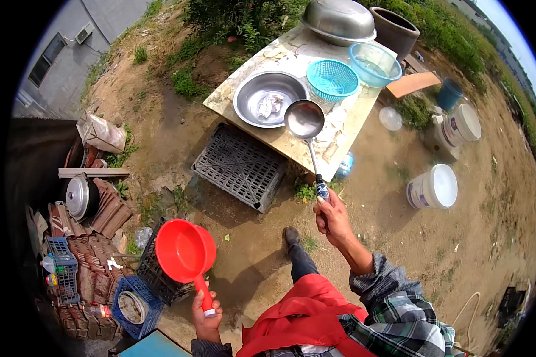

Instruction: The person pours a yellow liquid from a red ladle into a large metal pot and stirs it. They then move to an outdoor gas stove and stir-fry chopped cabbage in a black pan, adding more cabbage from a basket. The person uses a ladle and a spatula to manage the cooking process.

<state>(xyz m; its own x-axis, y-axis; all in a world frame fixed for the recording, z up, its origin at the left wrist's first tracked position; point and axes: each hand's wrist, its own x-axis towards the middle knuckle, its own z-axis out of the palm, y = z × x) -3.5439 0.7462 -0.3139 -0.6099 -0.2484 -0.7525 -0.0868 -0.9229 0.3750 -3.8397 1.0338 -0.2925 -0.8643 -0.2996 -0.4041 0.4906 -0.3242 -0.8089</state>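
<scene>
Outdoor dirt yard (363, 285), grey building (98, 27) standing far off beyond the left hand. Left to right: one lidded pot (80, 197) sitting well left of the left hand; two blue crates, one (62, 271) resting among stacked tiles (89, 262), the other (152, 294) standing nearer that hand. One dark crate (167, 288) sitting just left of the left hand, partly hidden. Left hand (205, 309) curling closed around the handle of one red dipper (187, 250); dipper's bowl extending ahead of the hand, mouth facing up. Second dark crate (241, 166) lying ahead, between the hands. One table (223, 101) standing ahead of both hands, carrying one open metal basin (244, 98) holding something white and crumpled, one teal colander (332, 80), one domed metal vessel (339, 18), one clear blue bowl (375, 64). Right hand (332, 219) wrapping one ladle's (304, 119) handle, fingers bent, thumb lying along it; ladle's bowl hovering ahead of that hand, contact with the table unclear. One dark jar (394, 35) standing past the table; one blue bucket (449, 94) and at least two white buckets (433, 187) standing right of the right hand.
</scene>
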